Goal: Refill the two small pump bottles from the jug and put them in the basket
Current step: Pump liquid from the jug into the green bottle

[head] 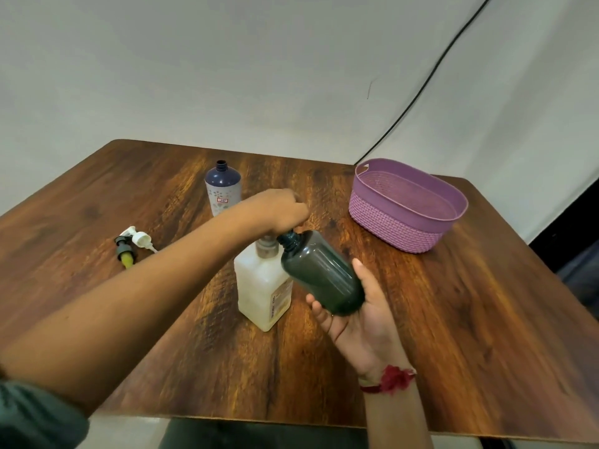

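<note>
I'm watching the dark green bottle (321, 273) lying tilted in the R hand (366, 315), above the tabletop (453, 303). Its base is sitting low by the palm and its open neck is pointing up and left, twd the top of the jug (259, 286). The R fingers (316, 307) are curling round the bottle's lower left side, w/ the thumb standing up along its right side, so the hand is cupping and holding it. The bottle's mouth is sitting just under the L hand (280, 209) and right beside the jug's grey cap, touching or nearly so; I can't tell which.

The L arm is reaching across from the left, w/ the L hand hovering over the jug's top, knuckles up and fingers curled under. What they're closing on is hidden by the hand itself, so I can't tell if they're gripping anything. The jug is standing upright mid-tabletop, whitish, w/ a label on its right face.

Further back, a blue bottle (223, 189) is standing upright w/ its mouth open. Two pump heads (134, 243) are lying together on the left. The purple basket (382, 218) is sitting at the far right, well apart from both hands. A red thread (393, 379) is circling the R wrist.
</note>
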